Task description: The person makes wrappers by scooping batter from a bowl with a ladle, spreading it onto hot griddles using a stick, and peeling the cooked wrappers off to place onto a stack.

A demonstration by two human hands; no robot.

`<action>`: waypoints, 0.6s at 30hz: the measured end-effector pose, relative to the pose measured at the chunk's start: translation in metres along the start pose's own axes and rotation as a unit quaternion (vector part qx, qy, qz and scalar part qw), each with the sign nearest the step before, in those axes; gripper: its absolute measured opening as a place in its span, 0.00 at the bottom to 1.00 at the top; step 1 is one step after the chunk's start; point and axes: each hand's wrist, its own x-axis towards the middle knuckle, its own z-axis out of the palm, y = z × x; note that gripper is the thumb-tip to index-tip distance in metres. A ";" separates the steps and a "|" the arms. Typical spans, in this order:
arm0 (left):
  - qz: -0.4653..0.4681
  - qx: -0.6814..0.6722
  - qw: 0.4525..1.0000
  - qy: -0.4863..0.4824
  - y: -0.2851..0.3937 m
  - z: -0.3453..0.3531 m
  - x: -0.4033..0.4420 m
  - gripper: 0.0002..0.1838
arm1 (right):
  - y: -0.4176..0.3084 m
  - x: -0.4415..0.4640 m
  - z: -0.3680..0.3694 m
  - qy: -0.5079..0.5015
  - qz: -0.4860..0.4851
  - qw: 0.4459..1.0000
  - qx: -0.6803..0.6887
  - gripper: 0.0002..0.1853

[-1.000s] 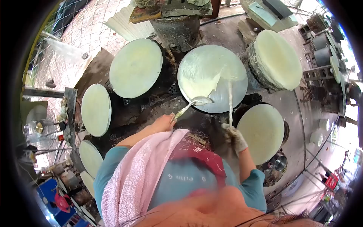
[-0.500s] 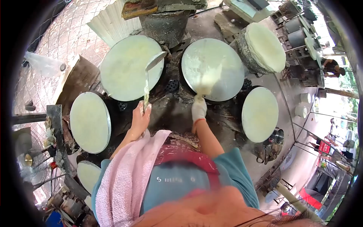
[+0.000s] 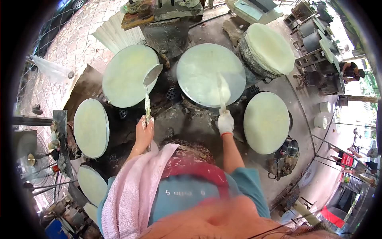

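In my left hand is the handle of a metal ladle, its bowl over the right edge of a round griddle coated in pale batter. My right hand wears a white glove with a red cuff. Its fingers are closed round the short handle of a pale spatula; motion blurs the blade. That blade lies over the middle griddle, whose surface carries a thin whitish film.
More coated griddles stand at left, lower left and right. Behind them, a drum bears a thick pale round layer. A metal pot sits at right. A fan is at far left. A person is in the distance.
My right hand and the spatula have moved right across the middle griddle. The view has shifted slightly. My left hand still holds the ladle over the left griddle's edge.
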 end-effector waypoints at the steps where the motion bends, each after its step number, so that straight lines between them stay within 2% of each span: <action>1: -0.025 -0.011 1.000 0.000 0.009 0.011 -0.008 0.08 | 0.003 0.014 -0.009 -0.008 -0.010 1.000 0.008 0.18; 2: -0.050 -0.022 0.998 -0.001 0.021 0.022 -0.017 0.08 | 0.004 0.021 -0.015 -0.052 0.002 0.994 0.095 0.18; 4: -0.064 -0.034 0.997 0.000 0.028 0.037 -0.028 0.08 | 0.026 0.013 0.002 -0.079 -0.075 0.991 0.077 0.19; 5: -0.053 -0.035 0.998 0.001 0.022 0.043 -0.032 0.07 | 0.036 0.000 0.004 -0.074 -0.136 0.987 -0.034 0.19; 6: -0.037 -0.025 0.999 0.013 0.014 0.047 -0.034 0.07 | 0.019 -0.021 -0.026 -0.155 -0.083 0.978 -0.113 0.19; 9: -0.071 -0.036 0.996 0.027 0.020 0.056 -0.042 0.07 | 0.048 0.000 -0.049 -0.103 -0.027 0.985 -0.135 0.19; 10: -0.079 -0.049 0.995 0.028 0.019 0.058 -0.042 0.06 | 0.080 0.030 -0.029 -0.020 -0.065 0.989 -0.131 0.18; 13: -0.082 -0.043 0.995 0.021 0.020 0.069 -0.037 0.06 | 0.060 0.085 -0.047 0.020 -0.118 0.989 -0.088 0.18; 15: -0.091 -0.033 0.995 0.004 0.023 0.073 -0.032 0.08 | 0.038 0.068 -0.054 -0.007 -0.102 0.994 -0.029 0.19; 17: -0.083 0.000 0.996 -0.012 0.030 0.080 -0.023 0.10 | 0.055 0.034 -0.039 -0.061 -0.113 0.989 -0.074 0.21; 18: -0.081 0.012 0.997 -0.013 0.032 0.081 -0.019 0.10 | 0.065 0.015 -0.035 -0.064 -0.083 0.992 -0.076 0.22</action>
